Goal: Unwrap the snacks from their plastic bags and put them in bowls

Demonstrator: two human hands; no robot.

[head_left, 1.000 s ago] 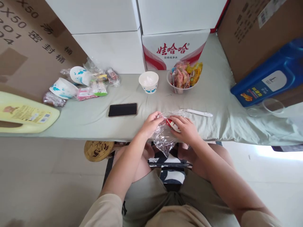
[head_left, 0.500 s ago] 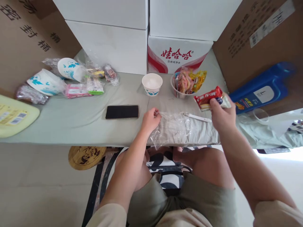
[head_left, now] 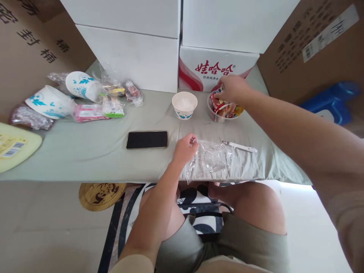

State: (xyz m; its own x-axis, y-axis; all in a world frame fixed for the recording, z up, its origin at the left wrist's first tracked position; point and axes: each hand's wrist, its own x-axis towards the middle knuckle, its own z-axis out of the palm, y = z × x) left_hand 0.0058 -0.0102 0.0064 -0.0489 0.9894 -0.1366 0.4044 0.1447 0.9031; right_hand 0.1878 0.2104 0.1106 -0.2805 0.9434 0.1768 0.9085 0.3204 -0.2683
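Nearest the wearer, a round wooden stool (head_left: 102, 195) with a panda design stands below the table's front edge. A clear plastic bag (head_left: 212, 157) lies flat and wrinkled near that edge, on the pale green cloth (head_left: 93, 159). The left hand (head_left: 185, 149) rests at the bag's left corner; its fingers are curled closed, pinching the film. A slim white tool (head_left: 241, 147) lies just beside the bag's right side. A dark-screened phone (head_left: 147, 139) lies to the left of the left hand. Farther back, a paper cup (head_left: 184, 110) stands upright, its rim facing up. To its right, a clear plastic bowl (head_left: 220, 118) contains wrapped snacks. The right hand (head_left: 233, 89) extends over this bowl, its fingers bent around a red packet (head_left: 218, 106) at the contents; whether they grip or only touch it cannot be determined. Behind the bowl stands a red-and-white carton (head_left: 216, 62).
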